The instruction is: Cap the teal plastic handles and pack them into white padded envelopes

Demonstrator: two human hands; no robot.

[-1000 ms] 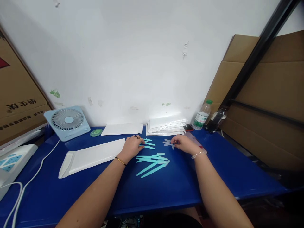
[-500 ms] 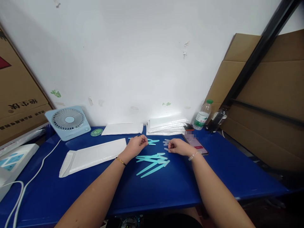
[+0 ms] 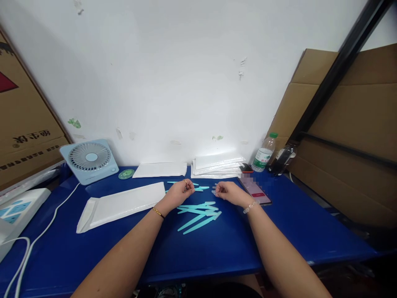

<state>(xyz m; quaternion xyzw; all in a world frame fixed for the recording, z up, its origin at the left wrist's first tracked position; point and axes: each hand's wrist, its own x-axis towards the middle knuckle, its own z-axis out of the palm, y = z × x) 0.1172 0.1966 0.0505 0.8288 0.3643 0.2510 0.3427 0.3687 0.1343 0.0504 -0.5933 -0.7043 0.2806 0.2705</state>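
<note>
My left hand [image 3: 179, 193] is pinched at the far middle of the table, its fingertips at a thin turquoise eyebrow razor [image 3: 203, 188] whose wider end sticks out to the right. Part of that razor is hidden behind the fingers. Another turquoise razor [image 3: 173, 182] lies just behind this hand. To the right, my right hand [image 3: 230, 193] has thumb and fingers together at a small clear piece, like a blade cap [image 3: 214, 192]; the fingers cover most of it. Closer to me several more turquoise razors [image 3: 203, 224] lie crossed in a loose pile, wide ends to the right.
A white padded envelope [image 3: 124, 205] lies left of my hands. Behind are another envelope [image 3: 159, 169] and an envelope stack [image 3: 217, 165]. A phone [image 3: 257, 192] and a water bottle [image 3: 263, 154] are at right, a fan [image 3: 91, 159] and a power strip [image 3: 18, 215] at left.
My right hand has shifted slightly left over the clear pieces. My left hand has moved a little, and the razors behind it show at a different angle. The near pile looks unchanged.
</note>
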